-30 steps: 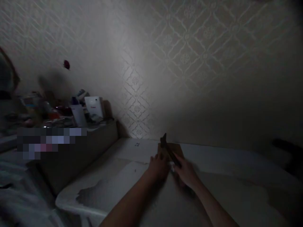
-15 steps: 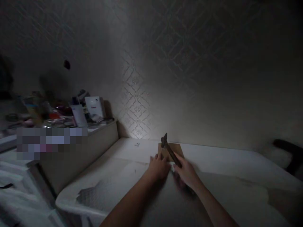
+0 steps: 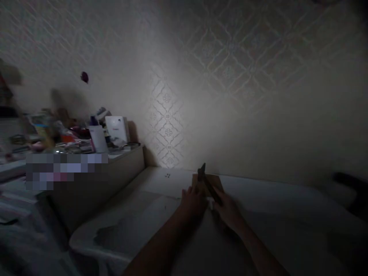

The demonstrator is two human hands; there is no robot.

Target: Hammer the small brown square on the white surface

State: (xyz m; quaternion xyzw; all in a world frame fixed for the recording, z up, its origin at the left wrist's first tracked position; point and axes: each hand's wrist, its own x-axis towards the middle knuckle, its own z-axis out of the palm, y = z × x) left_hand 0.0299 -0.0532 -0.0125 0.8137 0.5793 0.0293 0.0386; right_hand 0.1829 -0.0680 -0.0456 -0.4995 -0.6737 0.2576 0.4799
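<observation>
My right hand [image 3: 229, 210] is wrapped round the handle of a hammer [image 3: 212, 188]. The hammer slants up and to the left, its dark head over a flat brown board [image 3: 216, 181], which looks like wood or cardboard. My left hand [image 3: 192, 201] rests at the board's near left edge with its fingers apart. In the dim light I cannot make out whether anything small sits under those fingertips. A small white piece [image 3: 211, 204] shows between the two hands. Several tiny dark bits [image 3: 167, 175] lie on the white table [image 3: 155, 182], left of the board.
A patterned wall [image 3: 230, 115] rises behind the table. At the left, a higher cabinet top holds a white box [image 3: 117, 128], a white container [image 3: 98, 138] and other clutter. A dark curved object [image 3: 349, 184] stands at the right edge. The table's covering has a ragged edge at front left.
The wall now looks brighter, while the table and hands have grown darker. The hammer's head has shifted slightly right in view. Both hands stay in nearly the same place.
</observation>
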